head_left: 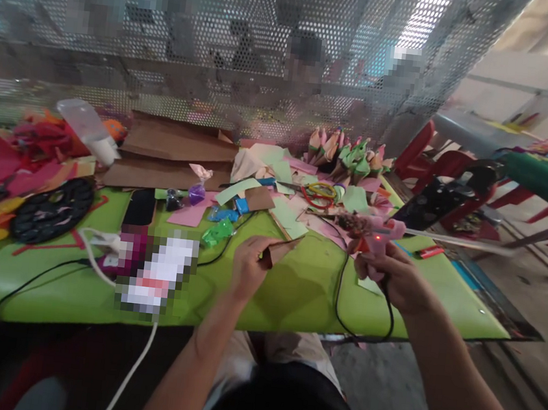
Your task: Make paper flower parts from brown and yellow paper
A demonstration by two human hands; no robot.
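My right hand (394,276) is wrapped round the handle of a pink hot glue gun (379,237). A small orange-red light glows on the gun, its nozzle points left, and a long glue stick (456,240) sticks out behind it. A black cord hangs from the handle to the table. In my left hand (251,264) is a piece of brown paper (279,252), folded or rolled and held above the green tabletop, apart from the nozzle. The fingers of this hand are partly hidden behind the paper.
Brown and green paper cones (352,154) stand at the back right. Cut paper (292,217) lies behind my hands. A phone (139,209), a purple plug adapter (124,254) with cables and a black round tray (53,209) are on the left. A perforated metal screen (251,52) rises behind.
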